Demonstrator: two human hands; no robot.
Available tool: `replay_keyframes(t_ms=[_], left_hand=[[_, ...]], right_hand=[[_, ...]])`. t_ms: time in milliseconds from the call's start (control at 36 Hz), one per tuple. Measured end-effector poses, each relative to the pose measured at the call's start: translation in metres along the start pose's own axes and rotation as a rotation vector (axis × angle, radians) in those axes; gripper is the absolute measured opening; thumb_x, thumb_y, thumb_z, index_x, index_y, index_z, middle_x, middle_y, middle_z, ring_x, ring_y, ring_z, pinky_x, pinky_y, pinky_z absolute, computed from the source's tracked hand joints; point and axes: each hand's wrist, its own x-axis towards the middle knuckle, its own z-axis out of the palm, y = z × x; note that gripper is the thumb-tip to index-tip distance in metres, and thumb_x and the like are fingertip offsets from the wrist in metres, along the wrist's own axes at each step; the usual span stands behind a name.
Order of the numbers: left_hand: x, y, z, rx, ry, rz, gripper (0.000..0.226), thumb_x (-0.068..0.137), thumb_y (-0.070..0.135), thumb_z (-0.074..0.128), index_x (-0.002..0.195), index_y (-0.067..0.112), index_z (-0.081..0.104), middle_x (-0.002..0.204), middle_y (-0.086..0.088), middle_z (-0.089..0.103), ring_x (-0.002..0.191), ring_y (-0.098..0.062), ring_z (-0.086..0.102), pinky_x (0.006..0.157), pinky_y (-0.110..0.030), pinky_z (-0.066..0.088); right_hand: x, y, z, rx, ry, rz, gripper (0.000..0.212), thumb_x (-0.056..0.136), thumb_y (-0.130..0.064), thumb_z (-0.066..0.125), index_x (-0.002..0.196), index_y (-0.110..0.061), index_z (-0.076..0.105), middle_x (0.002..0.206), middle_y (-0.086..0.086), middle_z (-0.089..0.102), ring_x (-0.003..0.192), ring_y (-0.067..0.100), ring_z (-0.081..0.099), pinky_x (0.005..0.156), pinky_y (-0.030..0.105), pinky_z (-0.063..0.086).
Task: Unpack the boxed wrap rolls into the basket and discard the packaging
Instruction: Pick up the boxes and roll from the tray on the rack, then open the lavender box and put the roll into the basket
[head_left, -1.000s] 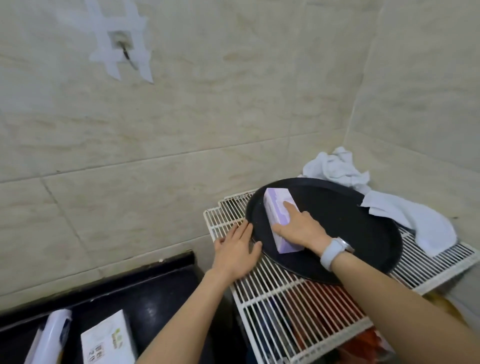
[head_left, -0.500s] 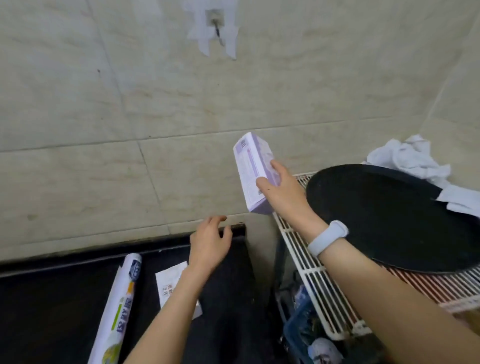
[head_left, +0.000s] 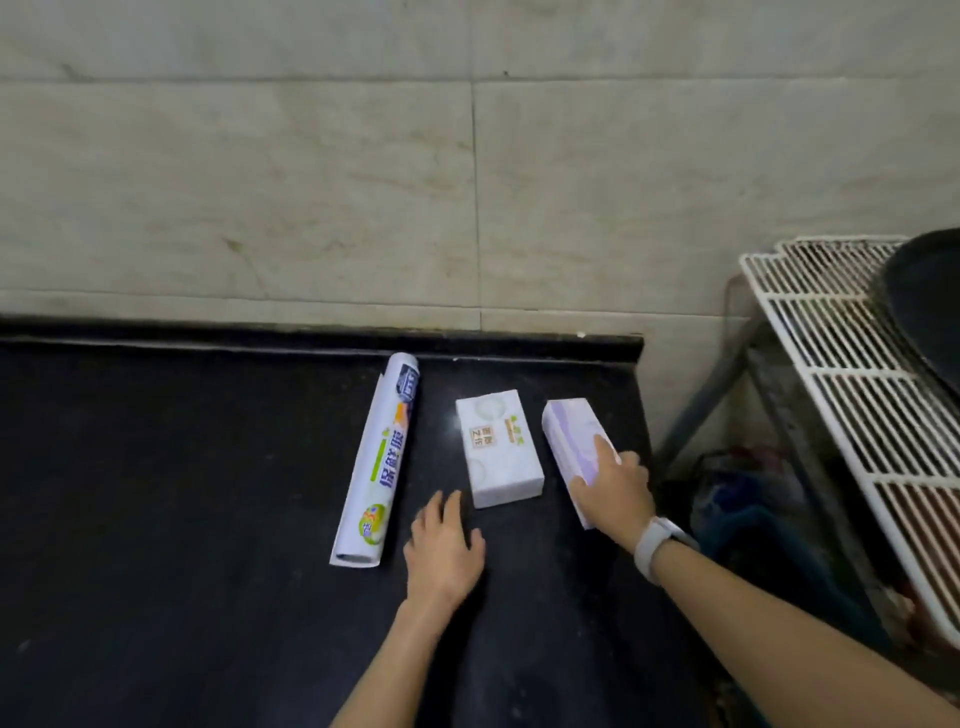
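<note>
My right hand (head_left: 613, 488) had its fingers wrapped on the purple box (head_left: 574, 441), flat on the table (head_left: 156, 493) just right of the white box (head_left: 496, 449). Left hand (head_left: 441, 556) hovered loose, empty. Gathering done I'd guess; opening a box comes next, no basket in sight.

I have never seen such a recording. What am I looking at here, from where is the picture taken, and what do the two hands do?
No machine is here: a person wears a camera on the head, so you look down at their own two bare hands. Below is a black counter against a tiled wall. On it lie a wrap roll, a white box and a purple box. The right hand, with a wrist band, rests on the purple box, its grip over the near end. The left hand is open, flat on the counter, holding nothing. At right stands a white wire rack with a black tray.
</note>
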Motion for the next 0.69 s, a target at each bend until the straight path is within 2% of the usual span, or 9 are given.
replay_keyframes(t_ms=[111, 222, 278, 333, 417, 472, 583, 694], left_hand=[[0.003, -0.02, 0.02, 0.152, -0.137, -0.046, 0.069, 0.091, 0.043, 0.042, 0.148, 0.024, 0.008, 0.16, -0.003, -0.006, 0.146, -0.03, -0.008, 0.115, -0.055, 0.007], [0.004, -0.027, 0.033, 0.222, -0.155, -0.042, 0.074, 0.089, 0.049, 0.041, 0.149, 0.025, 0.003, 0.159, -0.005, -0.014, 0.145, -0.03, -0.015, 0.114, -0.058, -0.001], [0.004, -0.028, 0.034, 0.201, -0.126, -0.045, 0.072, 0.089, 0.048, 0.043, 0.148, 0.025, 0.009, 0.159, -0.004, -0.009, 0.145, -0.029, -0.012, 0.114, -0.057, 0.001], [0.005, -0.025, 0.03, 0.109, -0.061, -0.069, 0.062, 0.089, 0.041, 0.045, 0.145, 0.024, 0.023, 0.159, -0.004, 0.006, 0.146, -0.027, 0.0, 0.114, -0.054, 0.007], [0.013, -0.01, 0.013, -0.211, 0.12, -0.1, 0.048, 0.092, 0.031, 0.046, 0.137, 0.016, 0.037, 0.149, -0.007, 0.032, 0.139, -0.026, 0.026, 0.111, -0.049, 0.022], [0.024, 0.008, -0.001, -0.357, 0.184, -0.061, 0.05, 0.092, 0.032, 0.047, 0.137, 0.013, 0.037, 0.146, -0.008, 0.036, 0.135, -0.026, 0.033, 0.109, -0.047, 0.028], [0.055, 0.048, -0.014, -0.292, 0.128, -0.028, 0.069, 0.086, 0.048, 0.051, 0.142, 0.016, 0.027, 0.149, -0.008, 0.028, 0.132, -0.032, 0.035, 0.106, -0.049, 0.031], [0.076, 0.074, -0.005, -0.135, -0.035, -0.098, 0.095, 0.077, 0.06, 0.057, 0.147, 0.023, 0.004, 0.157, -0.012, -0.003, 0.134, -0.039, 0.025, 0.106, -0.053, 0.026]], right_hand=[[0.003, 0.003, 0.02, -0.028, -0.024, -0.036, 0.07, 0.088, -0.029, 0.053, 0.144, -0.022, 0.014, 0.136, 0.022, 0.029, 0.12, 0.042, 0.037, 0.098, 0.046, 0.04], [0.009, 0.006, 0.027, -0.044, -0.04, -0.054, 0.08, 0.087, -0.034, 0.056, 0.146, -0.024, 0.004, 0.141, 0.021, 0.023, 0.124, 0.041, 0.034, 0.1, 0.048, 0.039], [0.011, 0.007, 0.028, -0.073, -0.038, -0.057, 0.08, 0.087, -0.04, 0.055, 0.146, -0.025, 0.003, 0.143, 0.019, 0.023, 0.125, 0.04, 0.035, 0.099, 0.048, 0.039], [0.011, 0.009, 0.028, -0.106, -0.036, -0.047, 0.08, 0.086, -0.043, 0.054, 0.145, -0.028, 0.002, 0.144, 0.017, 0.022, 0.125, 0.039, 0.037, 0.099, 0.048, 0.04], [0.011, 0.01, 0.029, -0.11, -0.051, -0.03, 0.081, 0.086, -0.042, 0.055, 0.145, -0.031, 0.001, 0.144, 0.014, 0.022, 0.124, 0.036, 0.039, 0.097, 0.048, 0.042], [0.012, 0.009, 0.028, -0.102, -0.062, -0.022, 0.081, 0.085, -0.04, 0.056, 0.144, -0.032, 0.001, 0.142, 0.014, 0.024, 0.123, 0.036, 0.04, 0.095, 0.048, 0.043], [0.012, 0.008, 0.026, -0.095, -0.051, -0.005, 0.078, 0.085, -0.038, 0.057, 0.143, -0.034, 0.005, 0.138, 0.014, 0.028, 0.12, 0.036, 0.043, 0.093, 0.047, 0.044], [0.009, 0.011, 0.023, -0.078, -0.042, 0.003, 0.075, 0.084, -0.037, 0.056, 0.141, -0.04, 0.007, 0.137, 0.012, 0.031, 0.117, 0.033, 0.045, 0.094, 0.046, 0.047]])
